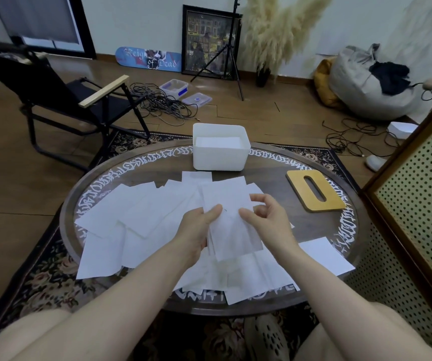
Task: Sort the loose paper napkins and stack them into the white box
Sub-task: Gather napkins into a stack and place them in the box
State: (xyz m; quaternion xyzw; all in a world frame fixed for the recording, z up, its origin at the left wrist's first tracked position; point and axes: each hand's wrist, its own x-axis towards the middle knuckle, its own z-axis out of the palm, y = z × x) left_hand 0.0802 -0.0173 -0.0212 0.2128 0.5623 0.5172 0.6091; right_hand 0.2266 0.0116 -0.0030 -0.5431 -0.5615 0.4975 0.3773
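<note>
Several loose white paper napkins (142,212) lie scattered and overlapping across the round dark table (311,225). Above its middle I hold a small stack of napkins (232,230). My left hand (196,230) grips the stack's left edge, thumb on top. My right hand (264,217) pinches its right side with thumb and fingers curled. The white box (220,157) stands at the table's far edge, open, with flat white napkins inside. One single napkin (325,255) lies apart at the right.
A wooden lid with an oval slot (315,190) lies on the table at the right. A perforated cabinet (415,204) stands close on the right. A black folding chair (61,100) and cables (162,105) are on the floor behind.
</note>
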